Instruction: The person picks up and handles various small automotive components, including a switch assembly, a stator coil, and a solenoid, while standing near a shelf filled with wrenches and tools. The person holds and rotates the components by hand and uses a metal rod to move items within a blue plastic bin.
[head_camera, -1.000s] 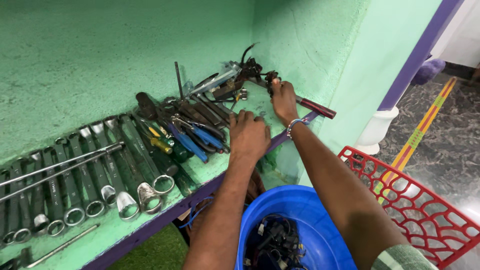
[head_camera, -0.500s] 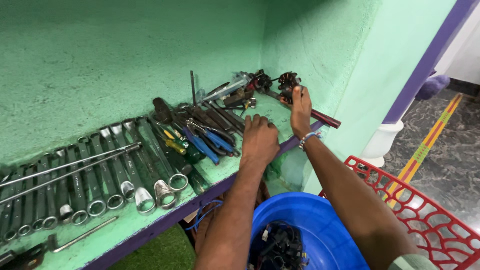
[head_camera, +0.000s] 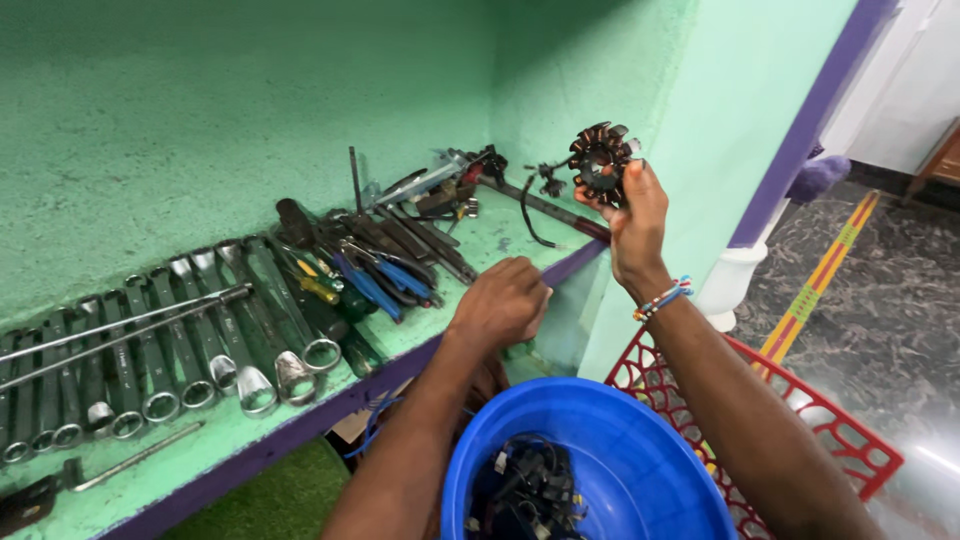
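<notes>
Right hand (head_camera: 630, 215) raised above shelf corner, fingers clamped on round coil part (head_camera: 601, 160); black wire (head_camera: 530, 215) hangs from it. Left hand (head_camera: 500, 303) rested on shelf edge (head_camera: 300, 425), fingers curled under, nothing seen held.

Risk: coil part gripped only at rim, could be dropped onto shelf or bucket. Hanging wire could be snagged on pliers (head_camera: 375, 280), tools pulled off.

Blue bucket (head_camera: 640, 440) below: black wires and plugs piled inside. Red basket (head_camera: 800, 430) beside it: inside mostly hidden by arm.
</notes>
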